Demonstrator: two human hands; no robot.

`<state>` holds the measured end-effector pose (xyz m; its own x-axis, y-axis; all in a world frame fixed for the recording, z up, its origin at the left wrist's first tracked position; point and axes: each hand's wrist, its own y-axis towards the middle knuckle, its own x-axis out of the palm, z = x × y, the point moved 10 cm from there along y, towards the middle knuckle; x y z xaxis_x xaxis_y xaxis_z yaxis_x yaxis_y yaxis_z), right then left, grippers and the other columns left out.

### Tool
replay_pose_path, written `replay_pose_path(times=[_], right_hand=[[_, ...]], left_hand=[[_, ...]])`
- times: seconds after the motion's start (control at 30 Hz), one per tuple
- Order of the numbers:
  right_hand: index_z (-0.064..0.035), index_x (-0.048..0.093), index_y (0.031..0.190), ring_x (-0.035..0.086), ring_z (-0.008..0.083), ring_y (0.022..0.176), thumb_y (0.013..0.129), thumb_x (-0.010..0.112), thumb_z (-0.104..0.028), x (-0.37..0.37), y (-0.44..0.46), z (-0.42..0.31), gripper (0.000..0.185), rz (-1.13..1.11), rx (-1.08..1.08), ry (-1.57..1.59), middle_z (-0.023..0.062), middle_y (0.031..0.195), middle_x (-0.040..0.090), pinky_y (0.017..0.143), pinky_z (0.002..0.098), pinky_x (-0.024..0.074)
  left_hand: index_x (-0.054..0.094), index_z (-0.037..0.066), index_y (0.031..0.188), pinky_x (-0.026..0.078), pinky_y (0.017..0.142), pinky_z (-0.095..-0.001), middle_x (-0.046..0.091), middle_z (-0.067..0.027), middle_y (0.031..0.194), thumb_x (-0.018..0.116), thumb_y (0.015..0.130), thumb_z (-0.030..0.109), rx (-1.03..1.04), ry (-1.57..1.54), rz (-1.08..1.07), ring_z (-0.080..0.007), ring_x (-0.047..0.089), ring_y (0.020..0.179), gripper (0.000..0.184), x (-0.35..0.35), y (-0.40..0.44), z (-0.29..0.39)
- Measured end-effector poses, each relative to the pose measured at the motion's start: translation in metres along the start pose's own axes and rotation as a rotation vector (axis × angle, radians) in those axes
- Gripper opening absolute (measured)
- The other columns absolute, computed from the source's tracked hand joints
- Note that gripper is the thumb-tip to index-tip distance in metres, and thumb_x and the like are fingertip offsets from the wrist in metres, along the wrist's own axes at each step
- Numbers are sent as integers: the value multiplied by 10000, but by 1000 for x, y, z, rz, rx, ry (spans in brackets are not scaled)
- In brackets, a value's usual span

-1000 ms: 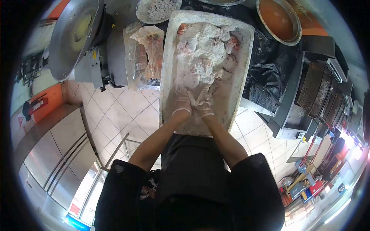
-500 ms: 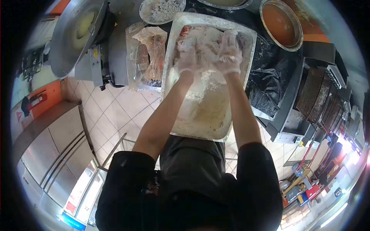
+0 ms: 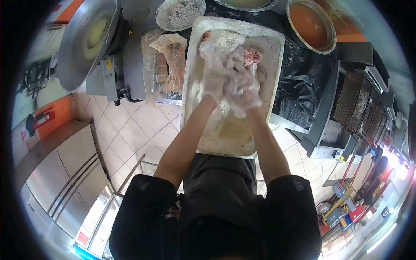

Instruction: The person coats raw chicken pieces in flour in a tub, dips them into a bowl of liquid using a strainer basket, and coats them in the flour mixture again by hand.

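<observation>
A large pale rectangular tray (image 3: 271, 99) holds white, flour-like powder (image 3: 229, 41) and pieces of raw meat (image 3: 251, 56), some red, others coated white. My left hand (image 3: 214, 80) and my right hand (image 3: 243, 89), both in clear powdery gloves, are close together over the middle of the tray, among the powder and meat. Motion smears the fingers of both hands, so what they grip, if anything, is hidden. Another red bit of meat shows at the tray's upper left corner.
Left of the tray lies a plastic bag of meat (image 3: 171, 60). Beyond it stand a bowl of pale lumps (image 3: 181, 14) and a large wok (image 3: 89, 39). A pan of orange liquid (image 3: 310, 26) is at the back right, above crumpled black plastic (image 3: 299, 97).
Both hands have drawn back toward my body and closer to each other, the right one moving left. Red meat and a mound of powder now show where the hands were.
</observation>
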<state>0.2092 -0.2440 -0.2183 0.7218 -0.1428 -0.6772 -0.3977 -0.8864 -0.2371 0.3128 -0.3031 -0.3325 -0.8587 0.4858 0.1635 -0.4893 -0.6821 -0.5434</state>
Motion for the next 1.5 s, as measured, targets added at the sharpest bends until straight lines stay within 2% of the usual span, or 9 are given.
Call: replay_pose_path(times=[0.07, 0.13, 0.23, 0.47, 0.53, 0.7, 1.0, 1.07, 1.5], right_hand=[[-32, 445, 1277, 523, 290, 1095, 789, 613, -297, -28, -55, -31, 580, 339, -102, -110, 168, 1242, 500, 911, 406, 424], [4, 437, 1271, 523, 311, 1089, 796, 619, -248, -15, -99, -34, 568, 504, -176, -358, 199, 1240, 491, 908, 415, 424], [134, 263, 1319, 442, 432, 1158, 842, 561, -365, 24, -126, 36, 752, 329, 462, 81, 349, 1254, 400, 960, 453, 371], [109, 288, 1339, 413, 339, 1202, 946, 414, -361, 132, -43, 128, 626, 95, 663, -94, 283, 1273, 418, 987, 395, 368], [8, 375, 1289, 576, 174, 665, 861, 578, -154, 88, -38, 123, 501, 806, 463, 1442, 98, 942, 584, 527, 307, 478], [4, 530, 1041, 579, 164, 714, 785, 672, -98, 63, -23, 84, 309, 720, 435, 1574, 52, 858, 600, 614, 291, 491], [2, 554, 1132, 568, 279, 1006, 762, 665, -393, -102, 25, 5, 553, 437, 306, -60, 221, 1198, 521, 807, 395, 479], [-28, 286, 1341, 502, 354, 1101, 750, 655, -419, -65, 63, 29, 799, 130, 302, -476, 211, 1278, 445, 901, 465, 421], [-72, 455, 1255, 498, 316, 1097, 853, 468, -366, -65, 66, -3, 498, 193, -28, -641, 150, 1197, 523, 946, 417, 387]], left_hand=[[439, 43, 1233, 539, 623, -274, 540, -104, 1078, 573, 836, 97, -73, -104, 133, -178, 555, 991, 423, -17, -44, -7], [394, 48, 1289, 537, 717, -311, 522, -142, 1114, 611, 827, 157, 365, 884, 470, -222, 530, 1055, 522, -30, -96, 74], [397, 52, 1298, 475, 855, -352, 514, -156, 1176, 646, 809, 218, 59, 640, 386, -256, 522, 1083, 574, -57, -86, 10], [416, 70, 1320, 373, 947, -372, 480, -93, 1284, 546, 854, 420, -81, 376, 3, -200, 476, 1122, 598, 28, -7, 63], [435, 68, 1306, 374, 934, -356, 481, -88, 1285, 529, 865, 396, -209, 370, -18, -199, 473, 1124, 558, 36, 7, 55], [492, 56, 1243, 386, 904, -338, 502, -82, 1246, 528, 878, 346, -331, 189, 81, -197, 471, 1114, 468, 41, -9, 79], [281, -33, 1376, 298, 1028, -443, 410, -292, 1308, 404, 892, 345, 198, 1891, 246, -391, 436, 1192, 627, 41, 27, 108], [108, -72, 1406, 218, 1071, -471, 329, -327, 1350, 432, 869, 261, 743, 1691, 295, -425, 379, 1232, 709, 63, 2, 149], [393, 33, 1330, 242, 1070, -455, 357, -215, 1380, 554, 816, 325, 81, 1770, -362, -359, 371, 1248, 613, 66, 62, 113]])
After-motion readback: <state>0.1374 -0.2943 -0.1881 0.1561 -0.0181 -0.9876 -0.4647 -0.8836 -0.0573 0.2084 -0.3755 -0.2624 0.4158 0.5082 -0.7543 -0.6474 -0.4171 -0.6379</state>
